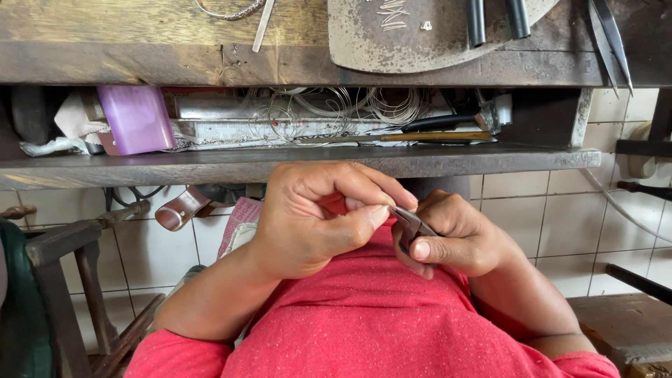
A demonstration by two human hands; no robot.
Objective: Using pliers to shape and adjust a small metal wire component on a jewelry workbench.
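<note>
Just below the shelf (280,164), the right hand (458,234) clamps small pliers (413,225) while the left hand (315,217) pinches at their tip, best kept steady and close.

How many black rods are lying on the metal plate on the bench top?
2: both rods lie side by side on the plate, upper right. Their tops are cut off by the frame.

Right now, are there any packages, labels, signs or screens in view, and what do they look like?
Purple plastic packet: left end of the shelf under the workbench, boxy, plain translucent lilac.
White crumpled wrapper: beside it at the far left, shapeless.
No signs, screens or readable labels show.
</note>
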